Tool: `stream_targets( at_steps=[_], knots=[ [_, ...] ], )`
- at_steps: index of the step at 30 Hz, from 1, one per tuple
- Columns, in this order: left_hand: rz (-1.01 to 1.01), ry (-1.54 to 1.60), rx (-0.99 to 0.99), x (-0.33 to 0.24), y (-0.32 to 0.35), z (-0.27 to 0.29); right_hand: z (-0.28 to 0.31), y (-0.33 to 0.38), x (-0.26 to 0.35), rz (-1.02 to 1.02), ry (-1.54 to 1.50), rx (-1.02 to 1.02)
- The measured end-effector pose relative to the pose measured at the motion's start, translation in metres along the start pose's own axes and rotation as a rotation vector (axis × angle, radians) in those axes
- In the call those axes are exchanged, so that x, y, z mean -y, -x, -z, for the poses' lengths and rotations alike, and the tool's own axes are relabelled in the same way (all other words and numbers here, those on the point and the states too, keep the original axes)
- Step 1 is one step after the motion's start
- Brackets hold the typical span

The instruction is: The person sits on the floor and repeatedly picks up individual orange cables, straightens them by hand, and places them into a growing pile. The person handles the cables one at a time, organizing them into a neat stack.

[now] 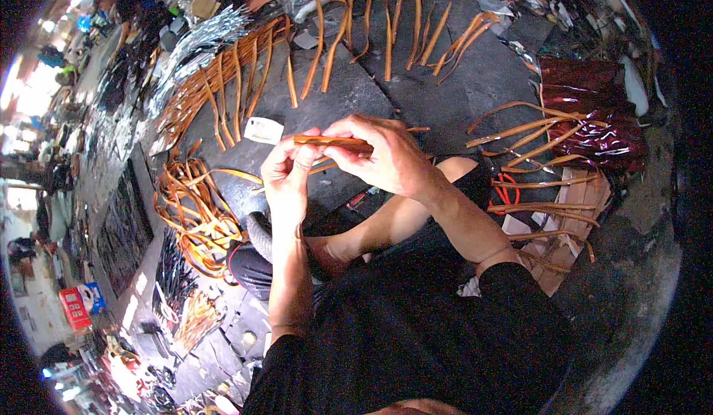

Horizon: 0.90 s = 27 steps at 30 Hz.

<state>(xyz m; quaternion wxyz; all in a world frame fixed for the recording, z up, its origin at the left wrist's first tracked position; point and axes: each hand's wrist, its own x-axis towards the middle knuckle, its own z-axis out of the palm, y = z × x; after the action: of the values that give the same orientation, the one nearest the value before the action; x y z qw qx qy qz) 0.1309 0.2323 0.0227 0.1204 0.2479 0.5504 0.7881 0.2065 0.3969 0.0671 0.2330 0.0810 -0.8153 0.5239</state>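
A brown, leather-like strip (316, 141), folded or stacked at one end, is held between both hands in front of me. My left hand (287, 170) pinches it from below with thumb and fingertips. The fingers of my right hand (386, 151) close round its right part and hide some of it. Long brown strips (293, 80) lie in a wide arc on the dark floor beyond my hands. Beside my left forearm lies a tangled heap of the same strips (194, 214). A small white box-like piece (264, 130) sits just beyond my left hand.
More strips (546, 209) rest at right on cardboard (572, 237), near a red loop (506, 192). A glossy dark-red sheet (587, 110) lies at far right. Silvery strands (200, 36) and a brown bundle (189, 103) are at far left. My bent leg (379, 229) is below my hands.
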Motion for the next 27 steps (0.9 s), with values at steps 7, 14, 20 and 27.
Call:
stream_targets(
  at_steps=[7,14,20,27],
  knots=[
    [-0.167,0.261,-0.128,-0.001,0.001,-0.01,-0.035,-0.012,0.008,0.106,-0.006,-0.093],
    [-0.135,0.445,-0.285,-0.007,0.006,0.002,-0.032,-0.005,0.003,0.158,0.034,-0.05],
    [-0.125,0.405,-0.358,-0.02,0.007,0.03,-0.024,0.009,-0.01,0.116,0.056,-0.019],
    [-0.218,0.459,-0.405,-0.03,0.005,0.086,-0.015,0.022,-0.019,0.141,0.11,0.0]
  ],
)
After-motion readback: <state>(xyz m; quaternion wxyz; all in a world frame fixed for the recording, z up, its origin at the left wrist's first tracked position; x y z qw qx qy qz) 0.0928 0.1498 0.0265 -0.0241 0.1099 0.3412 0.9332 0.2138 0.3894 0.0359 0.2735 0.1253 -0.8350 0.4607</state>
